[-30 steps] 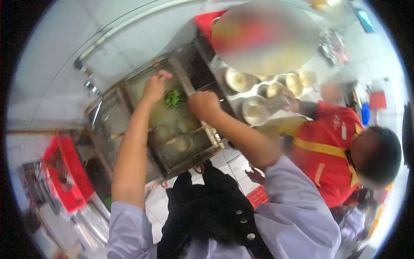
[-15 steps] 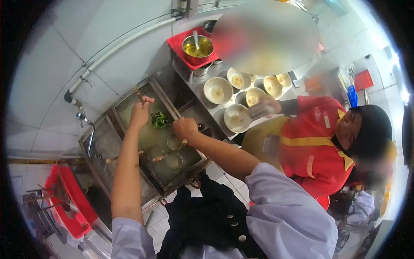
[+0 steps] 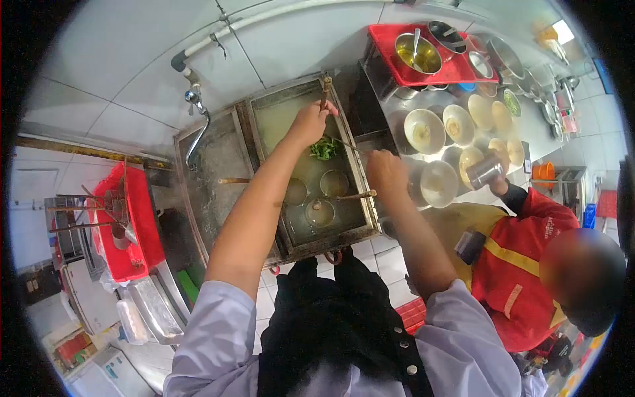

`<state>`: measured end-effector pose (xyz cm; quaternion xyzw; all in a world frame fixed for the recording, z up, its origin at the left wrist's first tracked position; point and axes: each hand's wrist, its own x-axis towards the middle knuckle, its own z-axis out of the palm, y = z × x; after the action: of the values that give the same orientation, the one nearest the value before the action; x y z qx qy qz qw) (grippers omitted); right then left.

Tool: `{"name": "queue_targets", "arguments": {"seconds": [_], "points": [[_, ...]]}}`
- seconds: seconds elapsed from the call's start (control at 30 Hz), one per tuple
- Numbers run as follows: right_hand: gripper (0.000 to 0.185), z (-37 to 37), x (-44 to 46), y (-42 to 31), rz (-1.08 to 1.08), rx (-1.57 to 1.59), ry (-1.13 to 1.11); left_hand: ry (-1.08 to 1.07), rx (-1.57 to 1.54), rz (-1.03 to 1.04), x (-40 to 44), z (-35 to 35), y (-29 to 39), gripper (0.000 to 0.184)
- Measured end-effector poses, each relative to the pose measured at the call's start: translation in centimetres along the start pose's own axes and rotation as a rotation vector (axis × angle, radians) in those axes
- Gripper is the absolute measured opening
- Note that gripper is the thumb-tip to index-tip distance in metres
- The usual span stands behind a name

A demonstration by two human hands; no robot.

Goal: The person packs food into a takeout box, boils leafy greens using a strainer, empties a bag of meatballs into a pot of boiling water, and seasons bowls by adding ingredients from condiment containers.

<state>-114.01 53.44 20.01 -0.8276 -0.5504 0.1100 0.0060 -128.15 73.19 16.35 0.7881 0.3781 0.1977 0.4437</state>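
Station: water vat (image 3: 286, 241), seen from just off to one side. Leafy greens (image 3: 323, 148) lie in a clump at the vat's cloudy surface, in its right compartment. Left hand (image 3: 309, 126): fingers curled closed around a wooden handle (image 3: 326, 91) that rises over the vat's far edge; greens sit just beyond the fingertips, toward the right hand, apart from them. Right hand (image 3: 387, 173): fingers drawn into a fist at the vat's right rim, closed on the end of a thin rod (image 3: 349, 145); the rod slants in over the vat to the greens, which lie well apart from these fingers. Whether rod and greens touch, cannot tell.

Nearer the person in the same compartment: three round strainers (image 3: 320, 213), partly sunk. Faucet (image 3: 197, 126) hangs over the vat's left compartment. Red basket (image 3: 135, 221) stands left of the vat, with long-handled tools in it. Right of the vat, a steel counter (image 3: 397, 106) carries pale bowls (image 3: 424, 131); a co-worker (image 3: 512, 264) there holds a metal cup (image 3: 485, 171) tilted near them
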Motion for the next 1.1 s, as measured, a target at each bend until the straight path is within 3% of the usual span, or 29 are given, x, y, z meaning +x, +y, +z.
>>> {"name": "queue_targets", "arguments": {"seconds": [0.3,0.5,0.57,0.67,0.77,0.8,0.93,1.1], "points": [[0.023,6.3,2.7,-2.9,-0.084,-0.025,-0.078,-0.070,-0.003,0.026,-0.5,-1.0,-0.2,0.021],[0.015,1.1,-1.5,-2.8,-0.103,-0.050,-0.070,-0.133,0.029,-0.020,-1.6,-2.2,-0.2,0.023],[0.014,-1.8,-3.8,-1.9,-0.091,-0.014,-0.080,-0.121,0.020,-0.027,-2.4,-2.6,-0.6,0.023],[0.015,-2.4,-5.7,0.0,-0.125,0.125,0.115,-0.065,0.009,-0.049,-3.4,-2.7,0.2,0.022],[0.016,-1.8,-5.0,0.2,-0.073,0.063,0.033,0.016,-0.036,-0.060,-4.2,-2.0,-0.2,0.024],[0.017,0.4,-4.7,1.1,-0.147,0.070,0.100,0.030,-0.043,-0.057,-4.2,-1.7,-0.5,0.024],[0.020,3.0,-2.1,-1.0,-0.064,-0.029,-0.103,0.084,-0.104,-0.072,-4.1,-1.1,-0.6,0.024],[0.020,4.8,-0.9,-2.7,-0.078,-0.083,-0.087,0.084,-0.064,-0.187,-5.4,-1.5,1.3,0.019]]}}
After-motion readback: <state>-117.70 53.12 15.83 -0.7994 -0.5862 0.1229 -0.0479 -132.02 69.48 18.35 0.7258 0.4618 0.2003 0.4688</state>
